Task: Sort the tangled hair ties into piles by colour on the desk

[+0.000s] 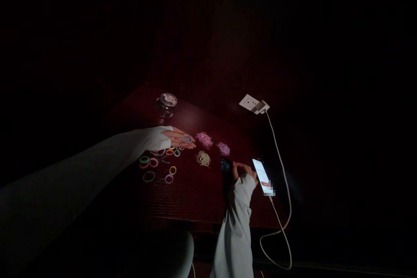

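Note:
My left hand (182, 138) reaches across the table from the left, fingers stretched out. A few light blue elastic bands (186, 140) rest on its fingers. My right hand (244, 170) is at the right, its fingers bent and drawn together beside a small dark blue pile (224, 164); what its fingertips hold, if anything, is too dark to make out. Between the hands lie a pink pile of bands (204, 139), a purple pile of bands (223, 148) and a cream pile of bands (203, 159). Several coloured ring-shaped hair ties (153, 162) lie below my left forearm.
A lidded clear jar (168, 100) stands at the back left of the dark red table (189, 200). A lit phone (263, 177) lies beside my right hand, its white cable (282, 163) running to a charger (262, 107) in a wall socket (249, 102). The surroundings are very dark.

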